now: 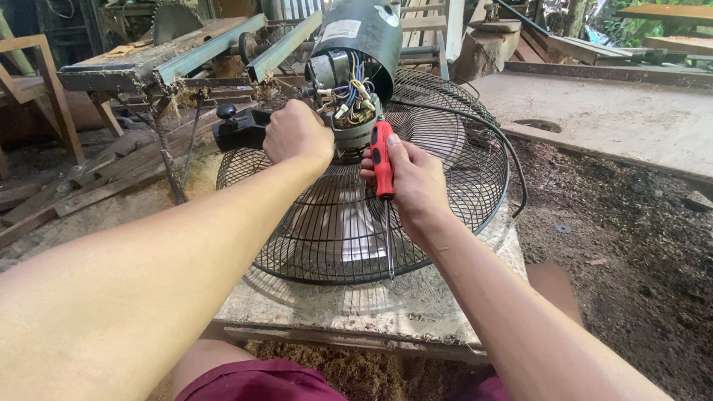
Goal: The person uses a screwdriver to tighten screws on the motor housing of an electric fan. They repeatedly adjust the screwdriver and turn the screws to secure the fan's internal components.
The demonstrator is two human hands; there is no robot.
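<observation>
The fan (pixel 348 200) lies grille-down on a small dusty board (pixel 364 313) in front of the seated person, its black motor housing (pixel 364 33) sticking up at twelve o'clock with coloured wires (pixel 350 98) spilling out of the open back. The left hand (pixel 298 135) is clenched tight on the motor body at about ten o'clock from the grille's centre. The right hand (pixel 406 179), just beside it at one o'clock, grips a red-handled screwdriver (pixel 383 173) with its shaft pointing down toward six.

in the right hand (pixel 406 179) sits a red-handled screwdriver (pixel 383 164) with a dark shaft. just above the grip, a black motor housing (pixel 369 34) shows blue, white and yellow wires (pixel 350 97). beneath both hands, a black wire-mesh grille (pixel 463 167). below, maroon shorts (pixel 270 399).
</observation>
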